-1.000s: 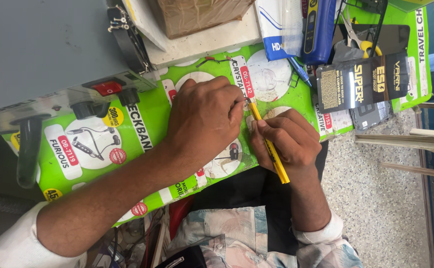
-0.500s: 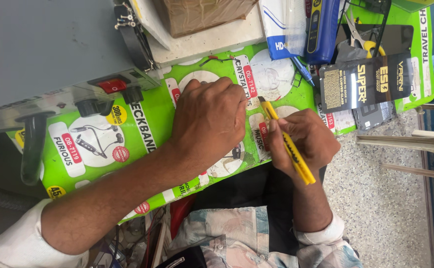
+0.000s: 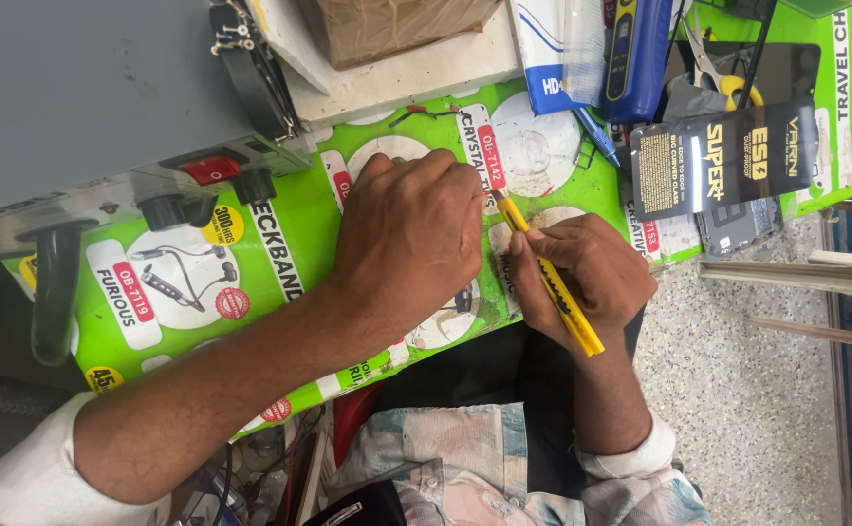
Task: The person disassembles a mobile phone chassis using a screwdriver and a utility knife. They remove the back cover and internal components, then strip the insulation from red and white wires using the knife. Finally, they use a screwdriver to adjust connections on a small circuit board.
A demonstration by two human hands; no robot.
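A bright green printed poster sheet [image 3: 290,244] covers the counter, a grey metal machine [image 3: 85,107] just beside it. The left hand [image 3: 411,239] presses flat, grip released, on something hidden beneath. The right hand [image 3: 582,273] clenches a yellow utility knife [image 3: 548,278], tip at the left fingertips; best cut slowly, blade angled away from them.

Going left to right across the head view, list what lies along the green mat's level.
Black handle → red switch → left hand → yellow utility knife in the right hand → black packet.
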